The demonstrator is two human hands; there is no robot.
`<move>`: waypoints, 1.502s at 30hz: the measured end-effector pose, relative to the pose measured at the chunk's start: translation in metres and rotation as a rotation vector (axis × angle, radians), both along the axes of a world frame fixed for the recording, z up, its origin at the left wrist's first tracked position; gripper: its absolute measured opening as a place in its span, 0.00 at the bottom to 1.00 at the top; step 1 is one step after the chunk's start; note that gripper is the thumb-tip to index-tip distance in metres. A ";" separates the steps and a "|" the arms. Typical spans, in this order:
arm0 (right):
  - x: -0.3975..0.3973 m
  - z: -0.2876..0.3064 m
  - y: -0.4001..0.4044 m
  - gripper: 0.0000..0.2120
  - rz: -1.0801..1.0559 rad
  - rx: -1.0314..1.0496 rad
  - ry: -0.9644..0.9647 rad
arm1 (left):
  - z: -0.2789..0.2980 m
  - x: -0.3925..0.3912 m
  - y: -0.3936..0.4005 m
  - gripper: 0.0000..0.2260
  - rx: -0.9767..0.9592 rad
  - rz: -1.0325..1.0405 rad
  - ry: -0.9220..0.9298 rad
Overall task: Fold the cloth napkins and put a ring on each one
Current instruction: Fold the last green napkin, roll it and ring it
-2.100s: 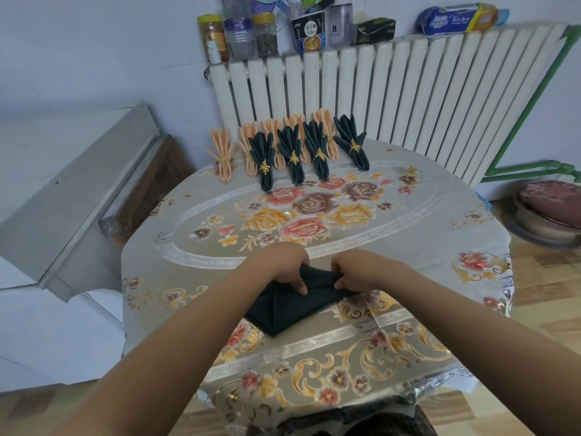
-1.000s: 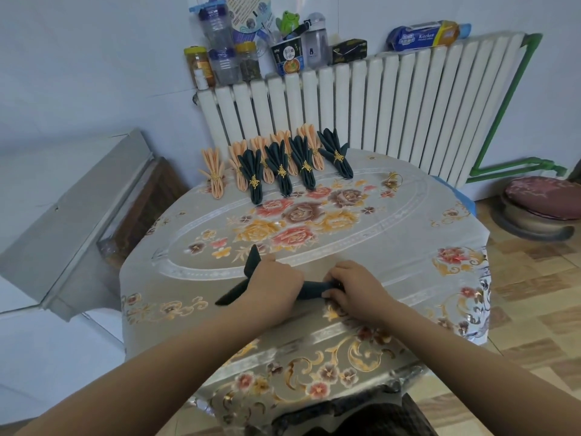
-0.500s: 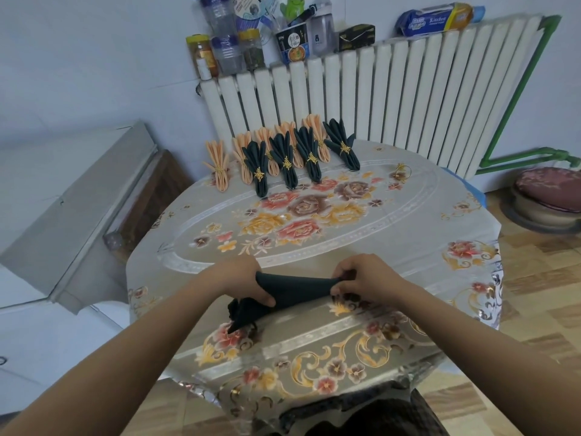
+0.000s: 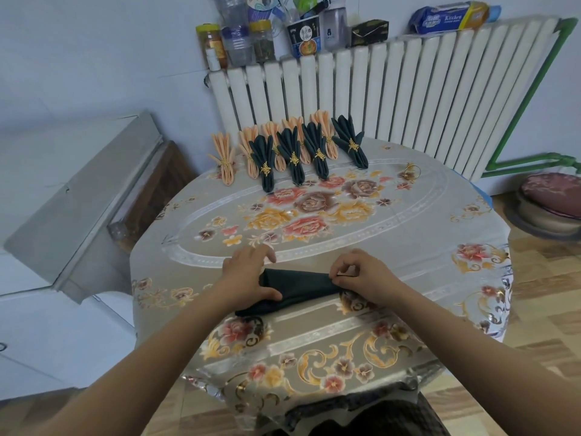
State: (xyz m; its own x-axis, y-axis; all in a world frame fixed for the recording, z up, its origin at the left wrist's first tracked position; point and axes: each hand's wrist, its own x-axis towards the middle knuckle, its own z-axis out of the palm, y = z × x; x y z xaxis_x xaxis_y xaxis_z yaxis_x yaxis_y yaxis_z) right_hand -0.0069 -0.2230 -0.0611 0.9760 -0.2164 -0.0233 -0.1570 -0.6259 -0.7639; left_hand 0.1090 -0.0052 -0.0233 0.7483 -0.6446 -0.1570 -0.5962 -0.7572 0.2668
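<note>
Since half a second ago the dark green napkin (image 4: pixel 301 286) has gone from a pleated strip bowed up between the two hands, its left end drooping, to a flatter wedge lying on the table (image 4: pixel 408 234) near the front edge. Left hand (image 4: pixel 248 278) has opened out: palm over the wide left end, fingers spread and pointing away, thumb lying along the near edge of the cloth. It presses rather than grips. Right hand (image 4: pixel 358 275) has fingers curled, with thumb and forefinger pinching the narrow right end of the napkin.

Reading: pleats appear gathered and are being pinned flat; folding of this piece looks close to done, ring not yet on.

Spare gold ring (image 4: pixel 412 171) sits alone at the far right of the table, well apart from both hands. Nobody is reaching for it.

Finished row (image 4: pixel 290 151) stands at the far edge by the radiator (image 4: pixel 393 99): four dark green and several peach napkins, each ringed as far as I can see. One napkin in hand, one loose ring; judged to be the last pair.

Risk: pleats may spring open if either hand lets go to fetch the ring
</note>
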 end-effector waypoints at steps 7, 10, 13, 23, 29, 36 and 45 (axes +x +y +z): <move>-0.011 -0.013 0.010 0.10 0.129 -0.539 -0.371 | -0.007 -0.015 -0.005 0.20 0.077 -0.449 -0.265; -0.005 -0.015 0.010 0.14 0.169 -0.633 -0.418 | -0.008 -0.017 -0.009 0.17 0.122 -0.483 -0.356; -0.002 -0.017 0.010 0.13 0.198 -0.709 -0.457 | -0.004 -0.021 -0.015 0.15 0.174 -0.505 -0.415; 0.005 -0.007 0.012 0.08 0.063 -0.617 -0.217 | -0.005 -0.023 -0.042 0.11 0.321 -0.472 -0.659; 0.008 -0.018 0.007 0.17 0.104 -0.835 -0.336 | -0.014 0.002 -0.035 0.20 0.298 -0.581 -0.660; 0.011 -0.023 -0.001 0.18 0.164 -0.893 -0.427 | -0.024 0.019 -0.035 0.18 0.067 -0.679 -0.747; 0.023 -0.009 -0.038 0.07 -0.072 -0.702 -0.394 | 0.000 0.031 -0.085 0.14 -0.229 -0.386 -0.377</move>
State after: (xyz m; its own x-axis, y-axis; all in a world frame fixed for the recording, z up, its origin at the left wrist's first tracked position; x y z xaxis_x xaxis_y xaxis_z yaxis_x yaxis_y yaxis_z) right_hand 0.0164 -0.2613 -0.0700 0.8674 -0.1149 0.4842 -0.0161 -0.9789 -0.2036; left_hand 0.1398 -0.0901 -0.0230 0.4298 -0.8677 0.2497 -0.9029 -0.4145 0.1137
